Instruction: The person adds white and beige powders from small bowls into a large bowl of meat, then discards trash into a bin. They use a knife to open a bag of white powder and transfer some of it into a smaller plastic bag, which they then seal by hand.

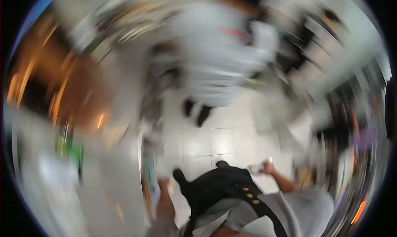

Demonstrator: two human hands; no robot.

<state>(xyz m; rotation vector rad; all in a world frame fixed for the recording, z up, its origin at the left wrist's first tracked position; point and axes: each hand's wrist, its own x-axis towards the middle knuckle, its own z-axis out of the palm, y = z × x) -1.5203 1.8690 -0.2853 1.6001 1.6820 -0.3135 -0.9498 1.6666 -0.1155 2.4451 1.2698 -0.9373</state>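
My left hand hangs low beside the dark apron, next to the edge of a long pale counter; its fingers are smeared by motion. On the other side of the apron, my right hand is closed around a small whitish object, too blurred to name. Both forearms reach down from grey sleeves.
Ahead stands a person in a white top, back turned, on the tiled floor. The long counter runs along the left, with a brown rounded object beyond. Blurred shelves line the right.
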